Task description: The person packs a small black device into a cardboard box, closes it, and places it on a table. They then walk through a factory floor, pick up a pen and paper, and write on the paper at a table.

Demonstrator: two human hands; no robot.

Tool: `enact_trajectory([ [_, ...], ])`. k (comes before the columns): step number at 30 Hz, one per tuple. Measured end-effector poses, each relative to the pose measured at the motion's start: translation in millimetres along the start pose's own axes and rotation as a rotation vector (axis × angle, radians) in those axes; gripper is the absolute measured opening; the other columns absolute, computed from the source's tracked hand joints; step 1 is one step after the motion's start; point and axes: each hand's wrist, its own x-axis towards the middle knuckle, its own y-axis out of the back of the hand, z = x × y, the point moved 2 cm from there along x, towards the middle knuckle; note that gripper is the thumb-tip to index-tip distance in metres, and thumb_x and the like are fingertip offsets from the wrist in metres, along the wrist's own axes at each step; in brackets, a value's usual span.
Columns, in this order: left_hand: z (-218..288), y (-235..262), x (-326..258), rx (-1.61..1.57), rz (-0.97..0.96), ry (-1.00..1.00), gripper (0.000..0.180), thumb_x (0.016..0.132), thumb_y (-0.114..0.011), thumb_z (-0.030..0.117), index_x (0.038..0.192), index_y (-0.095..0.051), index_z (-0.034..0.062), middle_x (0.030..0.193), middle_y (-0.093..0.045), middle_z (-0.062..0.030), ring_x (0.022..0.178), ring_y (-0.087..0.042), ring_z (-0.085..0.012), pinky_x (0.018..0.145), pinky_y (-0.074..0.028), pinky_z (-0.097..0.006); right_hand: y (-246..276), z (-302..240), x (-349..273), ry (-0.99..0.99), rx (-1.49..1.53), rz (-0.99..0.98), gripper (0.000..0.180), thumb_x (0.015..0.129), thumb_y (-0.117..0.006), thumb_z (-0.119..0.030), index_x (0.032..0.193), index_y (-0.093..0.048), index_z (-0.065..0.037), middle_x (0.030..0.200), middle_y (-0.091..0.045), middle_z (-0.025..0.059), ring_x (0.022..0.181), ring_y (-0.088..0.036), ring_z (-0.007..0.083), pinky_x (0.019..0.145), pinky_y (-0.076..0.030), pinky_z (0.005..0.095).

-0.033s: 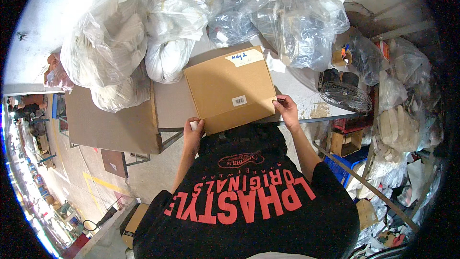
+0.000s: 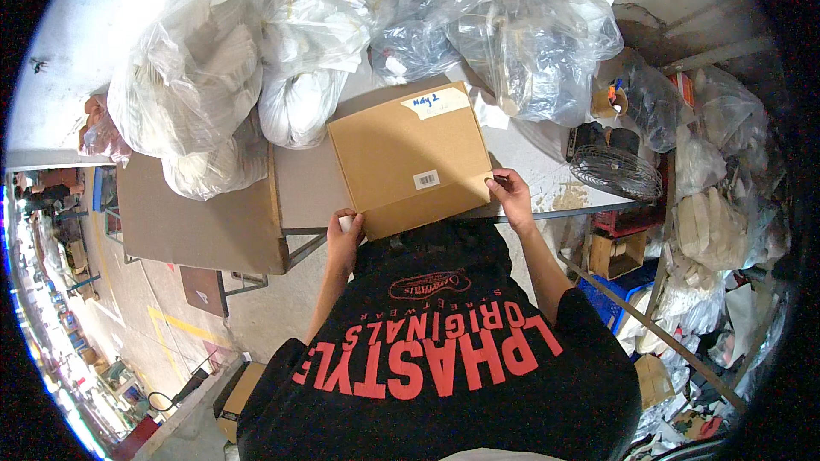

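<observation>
Black T-shirt [image 2: 444, 358] with red lettering, held up below the desk edge, fills the near view.

Flat brown cardboard box [image 2: 410, 158] lies closed on the grey desk [image 2: 307, 183], near edge of the box at the desk's front edge. A white label patch with handwriting sits at its far edge; a small barcode sticker sits toward its near right. A seam runs across the near part of the top.

Left hand [image 2: 344, 239]: at the box's near left corner, fingers curled against the edge, something small and white in the grip; what it is, cannot tell. Right hand [image 2: 511, 192]: at the near right corner, fingertips pinched shut on the box's edge.

Left of the box: a brown cardboard sheet [image 2: 196, 222] overhanging the desk. Right: a small round wire-guard fan [image 2: 617, 172] lying on the desk.

Beyond the box, crowding its far side: bulging clear plastic bags of white stuff [image 2: 222, 77] at left, and clear bags of darker contents [image 2: 512, 34] at right, one touching the box's far right corner. More bags and small cartons [image 2: 619, 254] are piled at far right, off the desk.
</observation>
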Motion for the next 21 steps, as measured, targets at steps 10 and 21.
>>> enact_trajectory([
  [10, 6, -2, 6, -0.059, -0.033, 0.064, 0.026, 0.098, -0.072, 0.019, 0.114, -0.054, 0.0103, 0.096, -0.060, -0.0020, 0.085, -0.058, -0.0127, 0.072, -0.053, -0.030, 1, 1, 13, 0.075, -0.097, 0.016, 0.024, 0.091, -0.078, -0.009, 0.112, -0.069, -0.001, 0.101, -0.071, 0.0034, 0.090, -0.064, 0.0116, 0.084, -0.053, 0.0274],
  [21, 8, -6, 1, 0.169, 0.013, -0.089, 0.027, 0.098, -0.072, 0.020, 0.115, -0.054, 0.0086, 0.095, -0.060, -0.0039, 0.079, -0.058, -0.0132, 0.066, -0.051, -0.028, 3, 12, 18, 0.097, -0.143, -0.007, 0.035, 0.094, -0.074, -0.013, 0.127, -0.069, -0.001, 0.125, -0.071, 0.0123, 0.118, -0.064, 0.0192, 0.104, -0.048, 0.0315],
])
